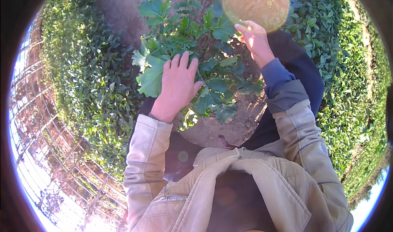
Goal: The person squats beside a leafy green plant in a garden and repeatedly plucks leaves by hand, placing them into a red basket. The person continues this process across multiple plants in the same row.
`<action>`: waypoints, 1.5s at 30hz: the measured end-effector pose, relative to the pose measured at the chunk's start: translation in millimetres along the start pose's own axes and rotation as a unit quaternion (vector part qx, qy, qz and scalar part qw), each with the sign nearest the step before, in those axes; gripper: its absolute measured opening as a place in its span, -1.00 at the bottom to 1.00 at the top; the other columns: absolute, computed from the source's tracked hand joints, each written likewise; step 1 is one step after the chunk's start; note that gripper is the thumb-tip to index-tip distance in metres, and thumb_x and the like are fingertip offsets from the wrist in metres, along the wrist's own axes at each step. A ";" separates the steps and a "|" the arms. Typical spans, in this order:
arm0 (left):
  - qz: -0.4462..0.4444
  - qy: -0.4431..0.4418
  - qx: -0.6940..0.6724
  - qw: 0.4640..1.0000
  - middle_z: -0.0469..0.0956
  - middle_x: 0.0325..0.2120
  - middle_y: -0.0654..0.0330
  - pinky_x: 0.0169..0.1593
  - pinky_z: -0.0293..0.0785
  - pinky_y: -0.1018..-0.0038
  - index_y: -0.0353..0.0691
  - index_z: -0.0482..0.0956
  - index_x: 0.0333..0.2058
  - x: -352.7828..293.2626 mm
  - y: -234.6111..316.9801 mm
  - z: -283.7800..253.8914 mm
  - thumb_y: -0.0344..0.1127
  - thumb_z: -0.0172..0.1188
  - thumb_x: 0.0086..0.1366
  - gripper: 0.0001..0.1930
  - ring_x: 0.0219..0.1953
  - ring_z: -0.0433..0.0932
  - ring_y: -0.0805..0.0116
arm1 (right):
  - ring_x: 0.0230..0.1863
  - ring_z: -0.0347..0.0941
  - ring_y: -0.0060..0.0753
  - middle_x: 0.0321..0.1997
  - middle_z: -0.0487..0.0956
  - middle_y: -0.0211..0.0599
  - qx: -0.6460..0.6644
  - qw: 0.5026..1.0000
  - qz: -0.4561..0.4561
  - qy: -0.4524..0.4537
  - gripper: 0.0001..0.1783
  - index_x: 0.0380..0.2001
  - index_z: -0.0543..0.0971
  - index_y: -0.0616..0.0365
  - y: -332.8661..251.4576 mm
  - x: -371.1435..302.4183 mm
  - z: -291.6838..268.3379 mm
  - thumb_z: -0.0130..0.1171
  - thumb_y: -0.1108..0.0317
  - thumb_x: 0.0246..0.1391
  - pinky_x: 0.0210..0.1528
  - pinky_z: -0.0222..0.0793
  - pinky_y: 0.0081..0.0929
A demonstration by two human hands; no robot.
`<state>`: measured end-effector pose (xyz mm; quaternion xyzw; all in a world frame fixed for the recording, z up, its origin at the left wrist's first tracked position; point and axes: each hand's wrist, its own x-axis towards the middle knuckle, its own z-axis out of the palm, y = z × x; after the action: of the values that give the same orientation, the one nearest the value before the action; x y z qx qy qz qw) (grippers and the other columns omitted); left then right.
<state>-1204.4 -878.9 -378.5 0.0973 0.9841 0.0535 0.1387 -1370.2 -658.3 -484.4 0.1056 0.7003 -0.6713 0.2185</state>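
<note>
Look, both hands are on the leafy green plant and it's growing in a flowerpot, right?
Not a flowerpot. The head view shows the leafy green plant growing out of bare brown soil in the ground. The left hand and right hand are both on its leaves.

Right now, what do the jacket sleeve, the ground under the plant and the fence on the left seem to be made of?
The jacket sleeve looks like matte beige woven cloth, perhaps cotton: soft creases and stitched seams show. The ground under the leafy plant seems dry brown soil, dull and crumbly. The fence appears to be thin metal wire in a grid, though glare leaves its finish unclear.
</note>
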 end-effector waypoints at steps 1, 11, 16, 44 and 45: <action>-0.001 -0.003 -0.008 1.000 0.38 0.29 -0.07 0.29 0.37 0.08 -0.22 0.43 0.26 0.3 -0.7 0.4 -0.08 0.50 0.14 -0.25 0.33 0.36 -0.09 | -0.34 0.45 -0.67 -0.31 0.62 -0.47 0.007 1.000 0.016 -0.005 -0.78 -0.16 0.68 0.25 -1.9 -0.1 -0.3 0.37 0.33 0.22 -0.30 0.36 -0.58; -0.008 -0.006 -0.055 0.998 0.37 0.30 -0.10 0.30 0.37 0.09 -0.26 0.42 0.26 4.0 -8.9 -7.7 -0.11 0.52 0.11 -0.22 0.31 0.40 -0.09 | -0.08 0.53 -0.65 -0.07 0.66 -0.40 0.219 0.963 -0.044 -0.152 -0.64 0.05 0.58 0.16 -11.4 -10.1 20.7 0.33 0.19 0.33 0.02 0.52 -0.54; -0.141 0.153 -0.219 0.953 0.39 0.27 -0.13 0.28 0.39 0.07 -0.28 0.26 0.35 23.8 -3.3 -22.4 -0.13 0.60 0.04 -0.03 0.28 0.42 -0.14 | 0.41 0.35 -0.24 0.38 0.45 -0.05 0.145 0.916 -0.206 -0.312 -0.20 0.45 0.28 0.35 -25.1 -48.5 58.9 -0.02 -0.15 0.50 0.46 0.20 -0.30; -0.200 0.249 -0.380 0.868 0.76 -0.30 0.07 -0.16 0.57 0.40 -0.36 0.67 -0.03 41.0 -23.4 -13.3 -0.39 0.32 0.36 -0.75 -0.33 0.70 0.32 | 0.26 0.51 -0.08 0.34 0.45 0.16 0.118 0.980 0.127 -0.093 0.19 0.55 -0.07 0.32 99.6 145.1 5.0 0.50 0.17 0.13 0.17 0.59 -0.16; -0.197 0.249 -0.386 0.866 0.76 -0.30 0.07 -0.16 0.57 0.40 -0.36 0.67 -0.03 42.3 -22.6 -13.1 -0.40 0.32 0.36 -0.75 -0.33 0.70 0.32 | 0.17 0.57 -0.12 0.28 0.50 0.11 0.133 0.976 0.126 -0.116 0.11 0.53 0.01 0.32 96.1 150.7 2.4 0.50 0.24 0.13 0.11 0.63 -0.18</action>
<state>-1252.0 -893.3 -380.0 -0.1761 0.8857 0.4228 -0.0763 -1460.4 -675.2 -637.8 0.1425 0.5556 -0.7335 0.3647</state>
